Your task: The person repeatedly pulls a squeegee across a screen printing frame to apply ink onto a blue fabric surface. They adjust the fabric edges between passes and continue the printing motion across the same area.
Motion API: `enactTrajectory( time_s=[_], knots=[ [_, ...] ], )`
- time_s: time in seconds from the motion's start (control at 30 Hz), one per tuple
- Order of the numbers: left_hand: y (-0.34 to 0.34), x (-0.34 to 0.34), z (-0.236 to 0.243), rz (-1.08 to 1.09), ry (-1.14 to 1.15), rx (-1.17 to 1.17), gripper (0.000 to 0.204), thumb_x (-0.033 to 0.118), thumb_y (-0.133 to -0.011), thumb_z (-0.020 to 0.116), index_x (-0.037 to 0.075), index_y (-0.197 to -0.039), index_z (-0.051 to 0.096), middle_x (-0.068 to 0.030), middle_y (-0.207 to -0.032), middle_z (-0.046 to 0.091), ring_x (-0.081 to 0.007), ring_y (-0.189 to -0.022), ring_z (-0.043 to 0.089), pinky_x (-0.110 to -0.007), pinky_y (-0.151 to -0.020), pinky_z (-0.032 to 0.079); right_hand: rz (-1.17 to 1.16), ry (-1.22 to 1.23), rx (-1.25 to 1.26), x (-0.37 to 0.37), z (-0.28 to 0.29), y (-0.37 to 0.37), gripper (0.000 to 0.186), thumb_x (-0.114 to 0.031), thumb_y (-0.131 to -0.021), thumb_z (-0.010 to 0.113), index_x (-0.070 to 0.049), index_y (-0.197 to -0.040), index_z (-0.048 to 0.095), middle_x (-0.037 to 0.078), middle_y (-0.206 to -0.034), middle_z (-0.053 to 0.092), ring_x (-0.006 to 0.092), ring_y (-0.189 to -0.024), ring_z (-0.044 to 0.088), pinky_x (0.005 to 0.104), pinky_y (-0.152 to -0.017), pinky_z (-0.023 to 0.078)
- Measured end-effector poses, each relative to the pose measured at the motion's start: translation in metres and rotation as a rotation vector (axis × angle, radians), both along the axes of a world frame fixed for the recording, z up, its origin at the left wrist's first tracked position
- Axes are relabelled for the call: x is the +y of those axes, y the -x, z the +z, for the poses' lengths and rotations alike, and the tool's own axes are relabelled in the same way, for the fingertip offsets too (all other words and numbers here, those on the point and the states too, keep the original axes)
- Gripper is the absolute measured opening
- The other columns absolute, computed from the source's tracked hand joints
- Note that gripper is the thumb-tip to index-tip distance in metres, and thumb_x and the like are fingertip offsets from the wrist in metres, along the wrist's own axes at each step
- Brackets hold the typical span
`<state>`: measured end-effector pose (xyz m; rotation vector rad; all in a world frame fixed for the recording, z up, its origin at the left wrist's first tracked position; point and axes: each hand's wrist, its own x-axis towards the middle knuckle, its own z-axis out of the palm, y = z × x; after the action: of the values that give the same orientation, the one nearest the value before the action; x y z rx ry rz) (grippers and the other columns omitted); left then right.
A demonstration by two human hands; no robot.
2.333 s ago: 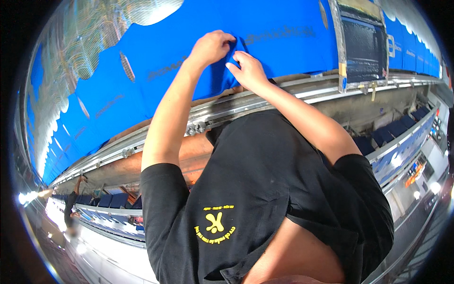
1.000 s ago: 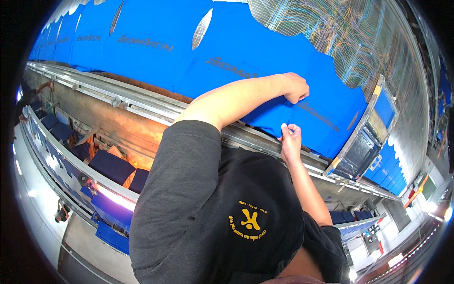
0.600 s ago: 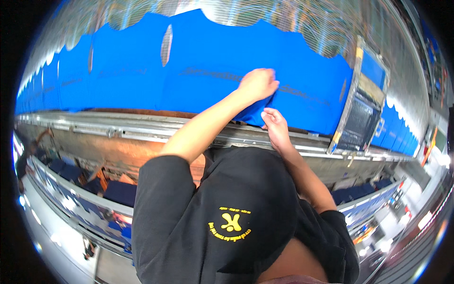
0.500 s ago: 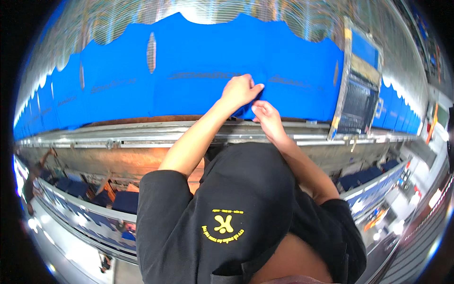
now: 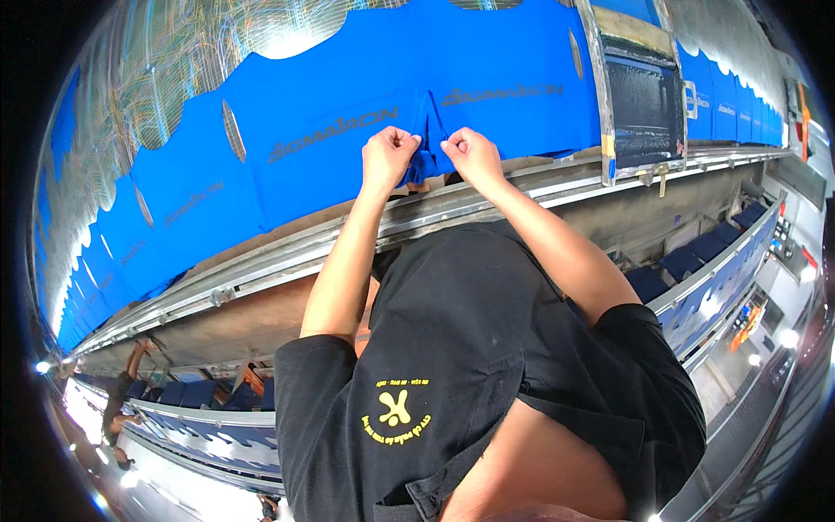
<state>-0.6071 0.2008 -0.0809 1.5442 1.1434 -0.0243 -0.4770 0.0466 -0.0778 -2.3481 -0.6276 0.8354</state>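
Observation:
Blue fabric panels [image 5: 326,83] with dark printed lettering lie in a row along a long table. At the near edge of the row, my left hand [image 5: 388,160] is closed in a pinch on the fabric. A short way to its right, my right hand [image 5: 473,160] pinches the cloth beside it, thumb against forefinger. Between the two hands the fabric is raised in a narrow fold with a dark gap, and its lower edge is bunched. My fingers cover the exact spots where they grip.
A screen-printing frame [image 5: 644,104] with a dark mesh rests on the panels at the right. A metal rail [image 5: 300,242] runs along the table's near edge. Shelves below hold dark blue pieces [image 5: 198,395]. Another person [image 5: 117,409] stands at the far left.
My hands have gone from close together, the left above the right, to level and apart. A fold of fabric now stands between them. The whole view has shifted and tilted.

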Motion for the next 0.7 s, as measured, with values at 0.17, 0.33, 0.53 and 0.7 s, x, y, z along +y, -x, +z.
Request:
enactTrajectory(
  time_s=[0.17, 0.33, 0.53, 0.7],
  knots=[
    [-0.004, -0.004, 0.006, 0.03, -0.016, -0.035, 0.021, 0.022, -0.091, 0.082, 0.003, -0.089, 0.073, -0.0044, -0.075, 0.073, -0.0106, -0.064, 0.067, -0.031, -0.061, 0.055, -0.175, -0.127, 0.069, -0.017, -0.005, -0.012, 0.023, -0.025, -0.095, 0.078, -0.004, -0.093, 0.071, 0.01, -0.078, 0.074, 0.0217, -0.069, 0.071, 0.038, -0.066, 0.055],
    [-0.012, -0.009, 0.008, -0.007, -0.015, -0.008, 0.021, 0.022, -0.089, 0.081, 0.002, -0.09, 0.073, -0.0053, -0.078, 0.075, -0.0121, -0.066, 0.069, -0.031, -0.062, 0.055, -0.163, -0.183, 0.039, -0.02, 0.001, -0.01, 0.022, -0.025, -0.097, 0.077, -0.004, -0.094, 0.071, 0.01, -0.079, 0.075, 0.0216, -0.069, 0.071, 0.0374, -0.066, 0.056],
    [-0.014, -0.007, -0.005, 0.049, 0.117, -0.062, 0.023, 0.024, -0.089, 0.083, 0.003, -0.089, 0.074, -0.004, -0.076, 0.074, -0.0118, -0.069, 0.069, -0.031, -0.063, 0.054, 0.184, -0.158, 0.097, 0.004, 0.026, 0.016, 0.042, -0.04, -0.087, 0.086, -0.003, -0.101, 0.071, 0.01, -0.082, 0.072, 0.0334, -0.076, 0.069, 0.0464, -0.071, 0.055],
    [-0.017, 0.007, 0.002, -0.065, 0.137, -0.033, 0.027, 0.03, -0.092, 0.082, 0.004, -0.092, 0.077, -0.0047, -0.08, 0.076, -0.0118, -0.072, 0.069, -0.032, -0.067, 0.054, 0.081, -0.126, 0.415, 0.002, 0.001, 0.019, 0.032, -0.034, -0.098, 0.075, -0.002, -0.104, 0.073, 0.004, -0.076, 0.069, 0.0221, -0.067, 0.066, 0.0408, -0.063, 0.051]
  ],
)
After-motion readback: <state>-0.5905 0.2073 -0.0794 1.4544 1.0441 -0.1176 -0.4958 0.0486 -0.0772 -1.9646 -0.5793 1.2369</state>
